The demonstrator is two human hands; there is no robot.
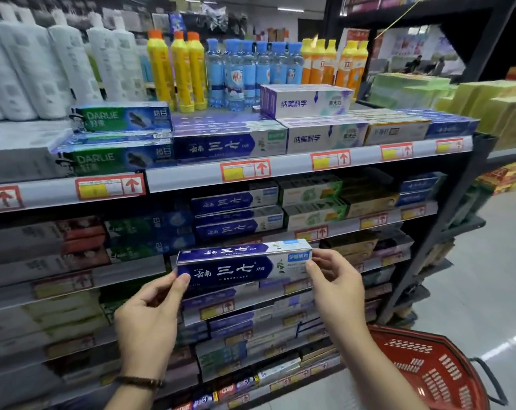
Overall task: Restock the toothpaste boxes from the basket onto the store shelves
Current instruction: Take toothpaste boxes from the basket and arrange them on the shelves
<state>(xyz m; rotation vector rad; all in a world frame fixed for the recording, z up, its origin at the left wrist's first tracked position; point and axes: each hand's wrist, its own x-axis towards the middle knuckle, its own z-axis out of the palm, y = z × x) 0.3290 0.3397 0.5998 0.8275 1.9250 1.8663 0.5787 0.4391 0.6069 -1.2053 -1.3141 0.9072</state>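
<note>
Crowded shelves [191, 176] behind toothpaste box [242, 263]

A dark bracelet [139, 381] sits behind the left hand [150, 318].

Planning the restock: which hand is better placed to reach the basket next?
Likely the right hand: the red basket sits low beside its forearm; the left hand holds the toothpaste box farther away.

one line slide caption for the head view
Left hand and right hand hold a blue toothpaste box by its ends before stocked shelves, red basket lower right.
</note>
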